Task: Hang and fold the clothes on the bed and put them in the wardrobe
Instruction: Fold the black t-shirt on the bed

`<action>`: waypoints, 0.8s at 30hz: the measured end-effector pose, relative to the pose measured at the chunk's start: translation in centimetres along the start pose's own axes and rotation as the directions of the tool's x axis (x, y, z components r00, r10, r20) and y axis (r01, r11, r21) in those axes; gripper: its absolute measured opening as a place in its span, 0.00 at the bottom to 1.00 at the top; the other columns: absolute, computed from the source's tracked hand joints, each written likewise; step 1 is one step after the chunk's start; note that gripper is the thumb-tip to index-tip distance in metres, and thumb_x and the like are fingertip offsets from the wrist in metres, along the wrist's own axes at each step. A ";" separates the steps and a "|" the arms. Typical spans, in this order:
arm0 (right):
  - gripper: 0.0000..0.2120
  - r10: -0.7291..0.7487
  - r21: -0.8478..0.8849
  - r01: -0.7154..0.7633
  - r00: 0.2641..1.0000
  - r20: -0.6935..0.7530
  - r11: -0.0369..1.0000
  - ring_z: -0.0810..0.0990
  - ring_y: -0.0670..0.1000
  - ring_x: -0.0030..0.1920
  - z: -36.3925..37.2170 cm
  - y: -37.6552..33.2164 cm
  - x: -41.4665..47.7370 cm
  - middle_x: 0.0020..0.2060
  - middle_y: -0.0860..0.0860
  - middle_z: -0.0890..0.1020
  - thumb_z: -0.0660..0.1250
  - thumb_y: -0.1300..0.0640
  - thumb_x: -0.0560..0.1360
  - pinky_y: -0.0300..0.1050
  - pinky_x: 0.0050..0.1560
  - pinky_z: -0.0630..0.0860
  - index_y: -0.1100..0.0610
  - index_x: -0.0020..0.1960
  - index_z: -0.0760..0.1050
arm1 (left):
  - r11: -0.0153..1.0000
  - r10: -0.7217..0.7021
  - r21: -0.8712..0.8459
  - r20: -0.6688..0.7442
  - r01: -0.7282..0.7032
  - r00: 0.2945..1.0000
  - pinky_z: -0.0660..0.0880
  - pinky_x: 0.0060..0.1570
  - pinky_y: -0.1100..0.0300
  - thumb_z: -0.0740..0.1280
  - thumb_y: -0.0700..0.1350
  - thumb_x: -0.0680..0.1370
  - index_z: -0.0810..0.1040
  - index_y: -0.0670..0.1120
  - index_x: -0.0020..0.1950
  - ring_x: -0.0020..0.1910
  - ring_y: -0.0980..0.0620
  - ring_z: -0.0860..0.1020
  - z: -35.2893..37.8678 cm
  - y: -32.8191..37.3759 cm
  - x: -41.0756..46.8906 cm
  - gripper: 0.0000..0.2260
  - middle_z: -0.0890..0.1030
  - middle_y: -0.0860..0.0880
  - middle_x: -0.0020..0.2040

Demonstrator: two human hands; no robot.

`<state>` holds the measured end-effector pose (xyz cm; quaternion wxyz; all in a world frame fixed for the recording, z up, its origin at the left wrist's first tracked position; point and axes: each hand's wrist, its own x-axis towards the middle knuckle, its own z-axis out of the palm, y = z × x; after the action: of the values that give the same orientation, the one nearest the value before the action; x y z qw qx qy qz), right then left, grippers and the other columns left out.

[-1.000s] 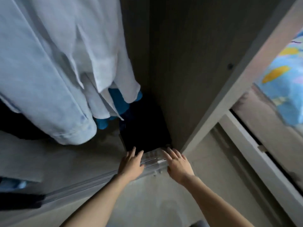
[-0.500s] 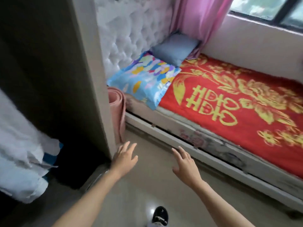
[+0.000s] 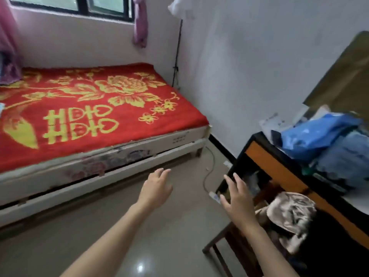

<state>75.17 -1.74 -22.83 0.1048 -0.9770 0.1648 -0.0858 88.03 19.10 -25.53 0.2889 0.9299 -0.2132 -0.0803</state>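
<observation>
— What is standing around the person?

— A bed (image 3: 119, 156) is lying ahead and to the left, and a red blanket (image 3: 89, 108) with yellow flowers is covering its top. A window (image 3: 79, 5) is running along the wall behind it, and a pink curtain (image 3: 139, 23) is hanging at its right end.

— And on the right?

— A black and orange worktop (image 3: 279, 166) is standing against the wall. A wooden chair (image 3: 219, 240) is sitting just in front of it, between the person and the worktop.

— Is anything lying in the way on the floor (image 3: 139, 236)?

— A cable (image 3: 209, 168) is trailing from the foot of the bed to a white power strip (image 3: 214, 196) near the worktop's corner (the right hand is partly covering the strip).

— What is the worktop carrying?

— A crumpled blue bag (image 3: 315, 134) is resting against a stack of blue-grey folded cloth (image 3: 343, 156); blur is hiding which garments these are. A beige patterned cloth (image 3: 289, 214) is draping over the chair.

— What are the hands doing?

— The left hand (image 3: 156, 189) is hovering over the floor beside the bed, fingers loosely extended, holding nothing. The right hand (image 3: 236, 198) is reaching forward with fingers spread wide, also holding nothing, near the chair and apart from the folded cloth.
</observation>
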 end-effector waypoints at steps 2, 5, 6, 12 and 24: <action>0.28 0.110 -0.019 -0.115 0.980 -0.168 0.993 0.73 0.65 0.63 -2.9 3.9 -3.7 0.64 0.64 0.73 0.76 0.63 0.65 0.58 0.58 0.72 0.61 0.64 0.75 | 0.984 0.178 -0.006 0.074 -0.178 0.981 0.61 0.68 0.56 0.60 0.48 0.79 0.57 0.49 0.76 0.72 0.48 0.59 3.4 6.1 1.1 0.26 0.59 0.48 0.75; 0.28 0.186 -0.120 -0.234 0.930 -0.317 0.965 0.78 0.66 0.57 -6.6 8.6 -8.8 0.58 0.65 0.77 0.80 0.65 0.59 0.60 0.50 0.76 0.63 0.58 0.79 | 0.918 0.397 -0.063 0.110 -0.392 0.911 0.57 0.69 0.56 0.60 0.48 0.79 0.56 0.50 0.76 0.73 0.49 0.57 7.6 14.0 0.4 0.26 0.58 0.48 0.75; 0.27 0.218 -0.153 -0.286 0.910 -0.353 0.946 0.78 0.66 0.57 -7.5 10.2 -10.5 0.58 0.65 0.78 0.80 0.64 0.59 0.61 0.50 0.76 0.63 0.57 0.79 | 0.886 0.464 -0.074 0.108 -0.459 0.879 0.56 0.69 0.56 0.60 0.48 0.79 0.57 0.49 0.76 0.73 0.49 0.56 9.0 16.5 -0.3 0.26 0.58 0.48 0.75; 0.29 0.555 -0.266 -0.600 0.799 -0.231 0.754 0.52 0.55 0.76 -9.6 17.6 -18.5 0.76 0.54 0.55 0.58 0.44 0.78 0.53 0.72 0.54 0.50 0.76 0.55 | 0.576 0.817 -0.031 0.050 -0.817 0.575 0.61 0.69 0.46 0.66 0.48 0.76 0.69 0.45 0.70 0.72 0.41 0.62 14.6 26.9 -5.1 0.23 0.66 0.42 0.72; 0.27 0.655 -0.122 -0.675 0.737 -0.167 0.728 0.54 0.45 0.75 -8.1 20.3 -21.9 0.75 0.45 0.58 0.55 0.42 0.79 0.46 0.73 0.46 0.44 0.76 0.54 | 0.417 0.824 0.148 0.355 -0.897 0.442 0.36 0.72 0.53 0.51 0.61 0.79 0.49 0.56 0.77 0.76 0.53 0.43 21.2 31.0 -8.0 0.28 0.52 0.53 0.77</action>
<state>46.94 -14.44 -22.67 0.0334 -0.8516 0.5165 -0.0823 64.20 -11.04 -25.01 0.1095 0.7025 -0.7032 0.0098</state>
